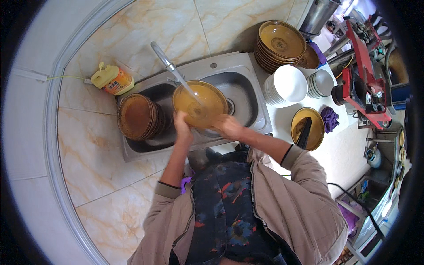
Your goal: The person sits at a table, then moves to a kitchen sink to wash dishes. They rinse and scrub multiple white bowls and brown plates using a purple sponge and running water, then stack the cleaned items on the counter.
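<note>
Over the divider of a double-basin steel sink [202, 145], a yellow-brown patterned bowl [212, 96] is tilted under running water from the faucet [162, 56]. My left hand [182, 125] grips its near left rim. On its near right edge lies my right hand [228, 126], blurred; its fingers are partly hidden, and whether they grip or rub the bowl is unclear. In the left basin a stack of brown bowls [134, 116] leans on its side. The right basin [243, 99] shows its drain beside the held bowl.
A yellow jug [114, 79] stands behind the left basin. On the right counter are stacked brown bowls [280, 39], white bowls [290, 84], smaller bowls [324, 82], a bowl [316, 135] holding a black object, and a purple cloth [329, 119].
</note>
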Motion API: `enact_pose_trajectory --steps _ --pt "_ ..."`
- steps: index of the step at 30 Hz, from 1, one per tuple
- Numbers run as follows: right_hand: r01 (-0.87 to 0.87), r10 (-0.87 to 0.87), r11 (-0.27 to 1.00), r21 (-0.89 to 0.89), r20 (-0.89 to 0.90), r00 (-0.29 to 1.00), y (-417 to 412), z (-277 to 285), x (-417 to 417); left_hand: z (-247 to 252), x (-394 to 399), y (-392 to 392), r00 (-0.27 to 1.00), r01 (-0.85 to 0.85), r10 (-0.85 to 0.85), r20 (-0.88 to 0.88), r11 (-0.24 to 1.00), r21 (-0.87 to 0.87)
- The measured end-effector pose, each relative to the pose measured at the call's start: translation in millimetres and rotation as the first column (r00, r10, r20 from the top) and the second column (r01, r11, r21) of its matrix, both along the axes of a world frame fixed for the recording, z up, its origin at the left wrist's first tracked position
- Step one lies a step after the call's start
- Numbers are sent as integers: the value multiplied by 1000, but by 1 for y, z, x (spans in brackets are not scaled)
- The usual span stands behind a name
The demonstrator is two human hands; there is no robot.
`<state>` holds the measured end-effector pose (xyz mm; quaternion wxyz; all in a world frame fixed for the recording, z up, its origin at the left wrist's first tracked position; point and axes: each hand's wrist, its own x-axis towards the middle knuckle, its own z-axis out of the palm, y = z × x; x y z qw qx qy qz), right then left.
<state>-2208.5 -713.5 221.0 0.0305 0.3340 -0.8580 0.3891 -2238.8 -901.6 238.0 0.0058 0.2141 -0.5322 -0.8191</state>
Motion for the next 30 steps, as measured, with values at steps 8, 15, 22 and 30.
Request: enact_pose_trajectory --steps 8,15,22,30 --pt "-185 180 983 -16 -178 967 29 -6 -6 3 -2 -9 994 105 -105 12 994 8" --pt "-172 125 979 -110 -340 932 35 -11 -8 31 -9 -10 955 240 -251 161 967 83" --pt "-96 52 986 -138 -293 955 24 -18 -2 22 -20 -18 911 370 -385 151 922 118" --pt "-120 71 979 -163 -284 956 12 -23 -3 -2 -25 -29 922 317 -301 244 948 -28"
